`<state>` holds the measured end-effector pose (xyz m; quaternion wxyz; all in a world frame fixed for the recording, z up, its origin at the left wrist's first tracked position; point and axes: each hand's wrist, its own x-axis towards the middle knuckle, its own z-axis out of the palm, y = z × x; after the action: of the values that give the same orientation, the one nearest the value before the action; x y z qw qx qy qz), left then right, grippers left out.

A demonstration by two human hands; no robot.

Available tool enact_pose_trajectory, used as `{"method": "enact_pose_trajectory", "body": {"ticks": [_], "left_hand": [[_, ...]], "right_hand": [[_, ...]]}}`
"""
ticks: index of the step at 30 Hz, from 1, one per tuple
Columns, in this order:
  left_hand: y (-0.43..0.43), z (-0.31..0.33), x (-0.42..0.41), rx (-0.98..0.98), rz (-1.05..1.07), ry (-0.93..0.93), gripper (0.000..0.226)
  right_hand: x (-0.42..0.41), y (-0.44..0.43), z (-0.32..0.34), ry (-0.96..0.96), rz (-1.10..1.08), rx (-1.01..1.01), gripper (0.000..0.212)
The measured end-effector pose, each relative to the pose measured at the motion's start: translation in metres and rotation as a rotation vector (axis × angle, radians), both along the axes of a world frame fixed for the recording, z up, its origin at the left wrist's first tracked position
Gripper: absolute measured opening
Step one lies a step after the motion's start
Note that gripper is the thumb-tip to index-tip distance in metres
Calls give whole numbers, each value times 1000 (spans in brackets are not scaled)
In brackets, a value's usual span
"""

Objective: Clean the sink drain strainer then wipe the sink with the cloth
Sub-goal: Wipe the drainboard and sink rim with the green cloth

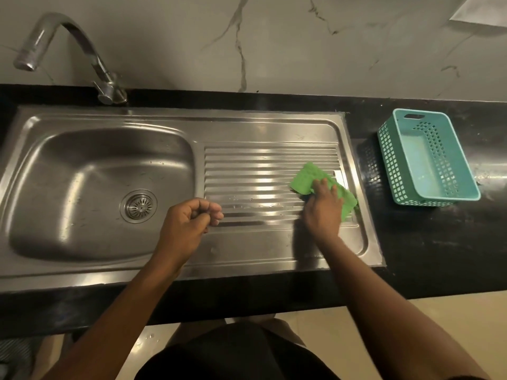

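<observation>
Cloth [307, 178] lay on the drainboard's [255, 165] right end, pressed under right hand [323, 208]. Strainer [138, 206] sat in sink [82, 165] drain. Left hand [189, 223] hovered between, fingers curled, empty. Basket [428, 160] stood on table [425, 242], right.

Your right hand [323, 212] presses a crumpled green cloth [308, 176] onto the ribbed drainboard of the stainless steel sink [247, 127], near its right edge. Your left hand [192, 223] hangs over the drainboard's left end, fingers curled in, holding nothing. The round metal drain strainer [139, 206] sits in the basin. A teal perforated plastic basket [389, 149] stands on the black countertop [428, 242], right of the sink.
</observation>
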<state>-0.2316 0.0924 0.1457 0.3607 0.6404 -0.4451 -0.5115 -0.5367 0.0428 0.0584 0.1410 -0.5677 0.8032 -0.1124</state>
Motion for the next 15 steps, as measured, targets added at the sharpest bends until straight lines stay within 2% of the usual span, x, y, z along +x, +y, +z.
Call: {"method": "enact_pose_trajectory", "body": {"ticks": [2,5,9,13,15], "left_hand": [[1,-1,2,0,10,5,34],[-2,-2,8,-9,25,6,35],[-11,1,14,-9,34,3,34],[-17,6,16,-26,30,15,33],[-17,6,14,-32,23,5,31]], "right_hand": [[46,4,-3,-14,75,12,49],[116,13,0,-100,329,60,63],[187,13,8,-33,641,138,74],[162,13,7,-2,741,97,71],[127,17,2,-2,704,69,72]]}}
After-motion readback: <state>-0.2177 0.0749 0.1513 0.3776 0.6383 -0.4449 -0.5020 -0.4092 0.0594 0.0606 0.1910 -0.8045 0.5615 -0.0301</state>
